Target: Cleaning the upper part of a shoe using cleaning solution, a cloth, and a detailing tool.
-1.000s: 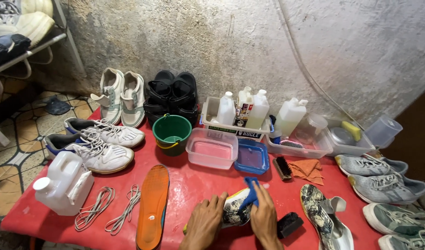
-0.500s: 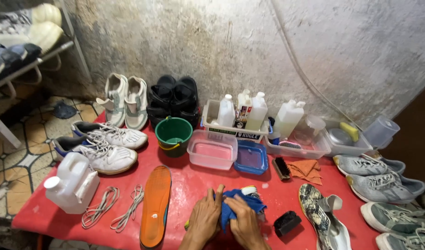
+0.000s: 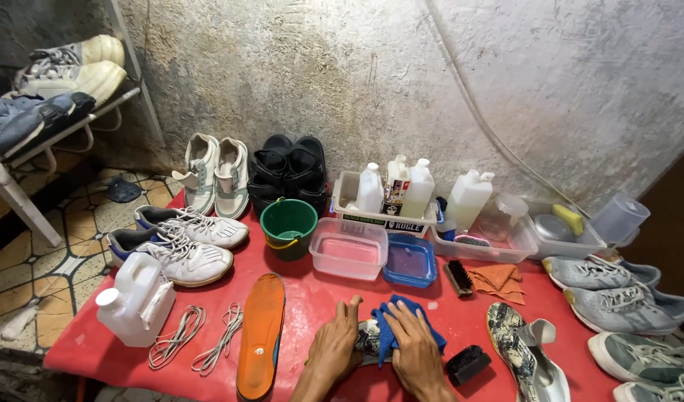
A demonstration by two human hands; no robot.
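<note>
My left hand (image 3: 336, 346) lies flat on the red table (image 3: 320, 298) and presses down on a patterned insole (image 3: 369, 339) that is mostly hidden under the hands. My right hand (image 3: 415, 350) presses a blue cloth (image 3: 395, 316) onto that insole, fingers spread over the cloth. An orange insole (image 3: 260, 335) lies left of my left hand. A small black brush block (image 3: 467, 364) sits just right of my right hand.
Around the table stand a green bucket (image 3: 288, 225), a clear tub (image 3: 349, 248), a blue lid (image 3: 410, 260), a brush (image 3: 457, 278), an orange cloth (image 3: 497, 280), white bottles (image 3: 401, 190), a white jug (image 3: 136, 299), laces (image 3: 200, 339) and several shoes (image 3: 182, 242); a patterned shoe (image 3: 524, 350) lies at right.
The view moved closer and lower. My right hand pulled the blue cloth down over the insole and now presses it there; my left hand stays on the insole's left end.
</note>
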